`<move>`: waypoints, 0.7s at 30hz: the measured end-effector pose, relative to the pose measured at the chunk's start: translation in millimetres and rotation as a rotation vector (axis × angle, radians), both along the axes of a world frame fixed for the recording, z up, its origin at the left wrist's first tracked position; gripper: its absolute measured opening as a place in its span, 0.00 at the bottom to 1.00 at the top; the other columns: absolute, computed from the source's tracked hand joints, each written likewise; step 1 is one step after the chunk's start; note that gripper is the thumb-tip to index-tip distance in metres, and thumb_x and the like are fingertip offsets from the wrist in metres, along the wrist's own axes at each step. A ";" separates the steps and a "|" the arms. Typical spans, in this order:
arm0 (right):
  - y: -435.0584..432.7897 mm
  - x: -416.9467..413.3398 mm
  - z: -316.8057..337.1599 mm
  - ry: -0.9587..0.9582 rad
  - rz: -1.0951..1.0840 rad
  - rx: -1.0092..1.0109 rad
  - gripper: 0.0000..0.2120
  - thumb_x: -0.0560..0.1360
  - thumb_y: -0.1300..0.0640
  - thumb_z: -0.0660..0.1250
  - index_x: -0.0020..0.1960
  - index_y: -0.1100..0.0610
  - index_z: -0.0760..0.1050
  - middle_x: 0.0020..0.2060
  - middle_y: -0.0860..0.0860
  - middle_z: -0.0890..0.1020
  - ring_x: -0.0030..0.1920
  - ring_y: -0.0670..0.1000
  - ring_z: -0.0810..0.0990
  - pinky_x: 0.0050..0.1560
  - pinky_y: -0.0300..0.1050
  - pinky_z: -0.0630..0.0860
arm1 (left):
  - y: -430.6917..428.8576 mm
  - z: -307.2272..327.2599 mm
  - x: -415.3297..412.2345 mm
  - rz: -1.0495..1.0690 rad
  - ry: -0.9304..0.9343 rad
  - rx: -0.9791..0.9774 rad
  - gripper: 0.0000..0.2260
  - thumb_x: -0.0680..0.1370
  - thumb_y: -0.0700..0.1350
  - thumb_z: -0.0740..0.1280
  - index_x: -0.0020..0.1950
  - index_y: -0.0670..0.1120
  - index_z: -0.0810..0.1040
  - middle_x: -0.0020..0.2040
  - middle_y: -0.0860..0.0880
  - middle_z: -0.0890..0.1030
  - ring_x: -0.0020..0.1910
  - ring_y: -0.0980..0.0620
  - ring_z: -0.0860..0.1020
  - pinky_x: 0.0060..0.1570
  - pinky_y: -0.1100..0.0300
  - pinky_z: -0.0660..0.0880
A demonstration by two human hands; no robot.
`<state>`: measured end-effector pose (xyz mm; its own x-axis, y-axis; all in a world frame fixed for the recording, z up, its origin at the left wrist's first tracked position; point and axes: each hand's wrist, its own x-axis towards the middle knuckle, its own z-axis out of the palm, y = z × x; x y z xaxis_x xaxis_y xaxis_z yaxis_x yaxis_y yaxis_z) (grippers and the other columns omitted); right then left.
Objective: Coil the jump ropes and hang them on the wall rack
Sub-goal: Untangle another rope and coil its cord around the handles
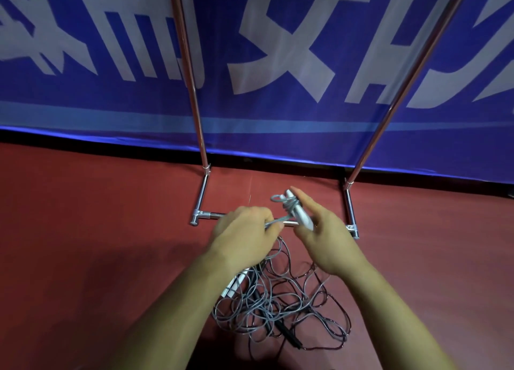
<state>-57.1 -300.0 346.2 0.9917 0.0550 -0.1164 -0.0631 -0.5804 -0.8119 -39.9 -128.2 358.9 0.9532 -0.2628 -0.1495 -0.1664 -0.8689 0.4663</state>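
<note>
Winding grey cord [289, 206] round the white handles [304, 221] gripped in our right hand [324, 237], we pinch it taut with our left hand [244, 230] so the wraps sit snug, above the tangled ropes [278, 300] on the floor [111, 230] by the rack [202, 194]

floor [83, 230]: deep brick red, plain
banner [250, 111]: royal blue with big white characters, pale blue stripe low down
rack [200, 136]: shiny chrome
ropes [278, 308]: grey, tangled
handles [299, 215]: white; one [283, 329] black
</note>
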 end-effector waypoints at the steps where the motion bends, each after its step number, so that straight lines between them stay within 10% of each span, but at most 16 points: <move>1: -1.0 -0.6 -1.4 0.020 0.025 -0.084 0.36 0.75 0.65 0.65 0.73 0.33 0.65 0.37 0.38 0.79 0.27 0.42 0.71 0.30 0.34 0.69 | 1.8 1.4 0.5 -0.045 -0.079 0.030 0.17 0.81 0.60 0.62 0.43 0.48 0.77 0.37 0.50 0.80 0.41 0.45 0.79 0.42 0.54 0.73; 8: -1.4 -9.9 13.3 0.094 0.414 -0.103 0.30 0.74 0.66 0.65 0.64 0.33 0.73 0.46 0.37 0.82 0.39 0.38 0.77 0.44 0.37 0.75 | 25.2 -1.4 12.8 -0.207 -0.104 -0.393 0.11 0.76 0.59 0.70 0.41 0.52 0.79 0.36 0.55 0.76 0.35 0.56 0.75 0.38 0.56 0.74; 14: 1.8 -14.4 27.7 0.106 0.441 0.287 0.27 0.75 0.73 0.65 0.66 0.47 0.77 0.40 0.43 0.81 0.35 0.44 0.69 0.35 0.43 0.67 | 21.9 10.7 14.8 0.025 0.495 -1.054 0.09 0.75 0.51 0.74 0.35 0.52 0.79 0.30 0.53 0.75 0.28 0.56 0.71 0.29 0.62 0.65; 21: 0.5 -11.7 26.4 0.151 0.320 0.444 0.25 0.76 0.70 0.69 0.64 0.47 0.69 0.35 0.57 0.78 0.29 0.50 0.68 0.28 0.44 0.64 | 16.9 14.1 20.6 0.266 0.897 -1.226 0.13 0.76 0.55 0.67 0.38 0.47 0.72 0.25 0.53 0.61 0.20 0.59 0.56 0.22 0.66 0.48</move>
